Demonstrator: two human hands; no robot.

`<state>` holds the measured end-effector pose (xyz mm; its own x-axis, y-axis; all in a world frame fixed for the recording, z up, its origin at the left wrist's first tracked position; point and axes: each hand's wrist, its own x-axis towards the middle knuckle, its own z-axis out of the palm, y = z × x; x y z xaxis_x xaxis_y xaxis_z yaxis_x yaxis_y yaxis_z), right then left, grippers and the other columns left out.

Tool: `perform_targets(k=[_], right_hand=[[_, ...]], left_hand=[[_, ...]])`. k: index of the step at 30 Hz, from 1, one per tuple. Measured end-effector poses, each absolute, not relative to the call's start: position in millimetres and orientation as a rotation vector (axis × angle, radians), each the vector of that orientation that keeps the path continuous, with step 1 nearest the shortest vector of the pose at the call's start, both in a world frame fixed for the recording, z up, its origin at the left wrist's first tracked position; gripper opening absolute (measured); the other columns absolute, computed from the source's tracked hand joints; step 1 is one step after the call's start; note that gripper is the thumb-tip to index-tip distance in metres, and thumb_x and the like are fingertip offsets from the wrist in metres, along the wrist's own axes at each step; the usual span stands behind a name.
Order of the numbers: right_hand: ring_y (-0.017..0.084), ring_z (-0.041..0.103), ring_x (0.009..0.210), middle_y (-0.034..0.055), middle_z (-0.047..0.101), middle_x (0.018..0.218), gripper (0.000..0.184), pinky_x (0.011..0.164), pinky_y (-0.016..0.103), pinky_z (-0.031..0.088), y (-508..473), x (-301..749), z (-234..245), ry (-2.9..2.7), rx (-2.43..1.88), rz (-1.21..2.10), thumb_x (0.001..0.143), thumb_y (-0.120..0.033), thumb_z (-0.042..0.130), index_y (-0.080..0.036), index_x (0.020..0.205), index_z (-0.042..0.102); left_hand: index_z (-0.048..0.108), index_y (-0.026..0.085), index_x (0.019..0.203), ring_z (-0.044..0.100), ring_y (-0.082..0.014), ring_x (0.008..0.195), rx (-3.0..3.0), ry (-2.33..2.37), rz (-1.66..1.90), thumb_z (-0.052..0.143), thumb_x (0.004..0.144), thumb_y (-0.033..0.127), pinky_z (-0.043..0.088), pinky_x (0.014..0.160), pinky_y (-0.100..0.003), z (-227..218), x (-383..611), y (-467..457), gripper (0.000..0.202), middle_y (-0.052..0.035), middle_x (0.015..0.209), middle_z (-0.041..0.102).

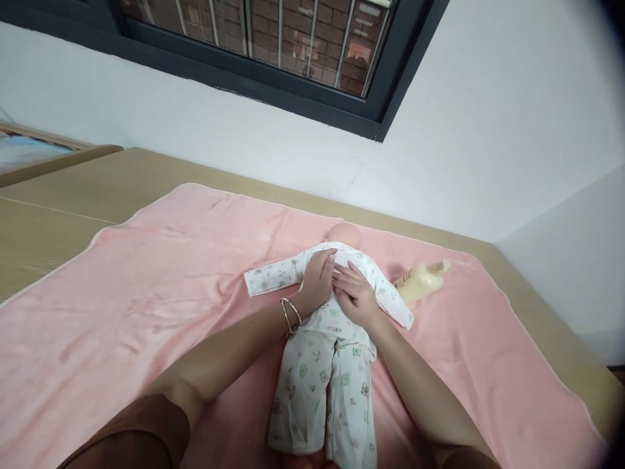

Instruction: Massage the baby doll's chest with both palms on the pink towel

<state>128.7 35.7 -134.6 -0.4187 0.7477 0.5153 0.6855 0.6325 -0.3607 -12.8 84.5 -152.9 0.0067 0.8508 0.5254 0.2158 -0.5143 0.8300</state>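
A baby doll (343, 232) lies stretched out in a white long-sleeved top (319, 320) and matching trousers (303, 391), both printed with small green and brown figures. Its smooth head points away from me; I cannot tell which way it faces. My left hand (319, 279) rests on the upper middle of the top, fingers extended and close together, fingertips partly hidden. Beside it, my right hand (357, 296) lies on the same spot with its fingers slightly spread, their tips meeting the left hand. Two thin bangles (291, 315) circle my left wrist.
A pale yellow bottle (424, 279) lies on its side right of the doll's sleeve. Under everything is a pink blanket (219, 241) on a wooden surface (161, 170). A white wall and a dark-framed window (317, 98) rise behind it.
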Motion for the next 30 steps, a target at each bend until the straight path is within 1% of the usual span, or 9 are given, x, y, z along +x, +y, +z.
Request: perform_targets(k=[3,7,10,12,14,18,24,27,30], right_hand=[[0.024,0.057,0.137,0.0071,0.070,0.134,0.040,0.121,0.056,0.037,44.2,139.0,-143.2,-1.955,-1.262,0.129,0.098,-0.025,0.042,-0.025,0.121,0.074],[0.030,0.037,0.151,0.0145,0.047,0.158,0.052,0.124,0.060,0.029,54.8,139.7,-141.8,-1.893,-1.552,0.171,0.100,-0.031,0.039,-0.015,0.147,0.055],[0.037,0.023,0.156,0.0161,0.036,0.165,0.056,0.124,0.066,0.023,48.1,125.7,-134.7,-2.019,-1.646,0.113,0.100,-0.032,0.041,-0.013,0.152,0.048],[0.040,0.020,0.156,0.0129,0.037,0.164,0.055,0.125,0.068,0.018,38.7,114.5,-131.1,-2.163,-1.589,0.065,0.096,-0.027,0.047,-0.015,0.150,0.053],[0.039,0.024,0.156,0.0077,0.045,0.160,0.053,0.126,0.066,0.015,30.9,106.2,-129.3,-2.268,-1.498,0.057,0.093,-0.021,0.049,-0.021,0.145,0.059],[0.032,0.034,0.153,0.0010,0.054,0.154,0.053,0.126,0.063,0.020,31.1,105.6,-128.2,-2.215,-1.477,0.129,0.091,-0.016,0.046,-0.028,0.140,0.063],[0.032,0.036,0.152,0.0107,0.047,0.159,0.050,0.123,0.062,0.026,55.6,126.3,-129.4,-1.968,-1.635,0.176,0.103,-0.032,0.035,-0.020,0.146,0.057],[0.036,0.036,0.151,0.0169,0.043,0.160,0.054,0.122,0.063,0.027,59.8,128.9,-129.3,-1.964,-1.692,0.145,0.102,-0.030,0.033,-0.013,0.150,0.052],[0.040,0.031,0.153,0.0107,0.042,0.162,0.053,0.121,0.068,0.023,53.4,123.7,-127.8,-2.112,-1.641,0.099,0.095,-0.022,0.042,-0.020,0.146,0.058]], left_hand=[[0.064,0.019,0.118,0.065,-0.0223,0.119,1.770,1.100,1.534,0.032,0.106,0.038,0.050,0.110,-0.046,-152.5,-12.8,84.8,0.039,-0.0111,0.123,0.072],[0.065,0.019,0.116,0.065,-0.0222,0.118,1.773,1.102,1.550,0.033,0.106,0.035,0.050,0.110,-0.045,-152.8,-11.6,85.5,0.037,-0.0108,0.121,0.072],[0.065,0.019,0.114,0.065,-0.0224,0.116,1.781,1.098,1.559,0.034,0.105,0.034,0.051,0.109,-0.045,-152.8,-11.5,85.5,0.036,-0.0109,0.119,0.073],[0.066,0.020,0.113,0.066,-0.0222,0.115,1.771,1.102,1.567,0.034,0.105,0.033,0.051,0.109,-0.046,-152.2,-11.9,85.2,0.035,-0.0104,0.118,0.073],[0.066,0.020,0.113,0.066,-0.0221,0.115,1.759,1.107,1.568,0.034,0.105,0.034,0.052,0.109,-0.046,-150.9,-12.5,84.7,0.035,-0.0101,0.118,0.073],[0.067,0.020,0.112,0.067,-0.0221,0.113,1.772,1.112,1.545,0.033,0.106,0.037,0.053,0.108,-0.046,-148.6,-12.9,84.4,0.038,-0.0097,0.116,0.074],[0.067,0.021,0.110,0.067,-0.0215,0.113,1.792,1.112,1.559,0.033,0.107,0.038,0.053,0.106,-0.044,-151.0,-11.3,86.3,0.038,-0.0087,0.116,0.074],[0.067,0.021,0.109,0.067,-0.0217,0.113,1.805,1.102,1.572,0.033,0.106,0.038,0.053,0.106,-0.043,-151.4,-11.2,86.7,0.038,-0.0094,0.115,0.074],[0.067,0.021,0.108,0.068,-0.0217,0.110,1.825,1.075,1.580,0.032,0.107,0.037,0.054,0.105,-0.043,-150.5,-11.6,86.2,0.038,-0.0094,0.113,0.074]])
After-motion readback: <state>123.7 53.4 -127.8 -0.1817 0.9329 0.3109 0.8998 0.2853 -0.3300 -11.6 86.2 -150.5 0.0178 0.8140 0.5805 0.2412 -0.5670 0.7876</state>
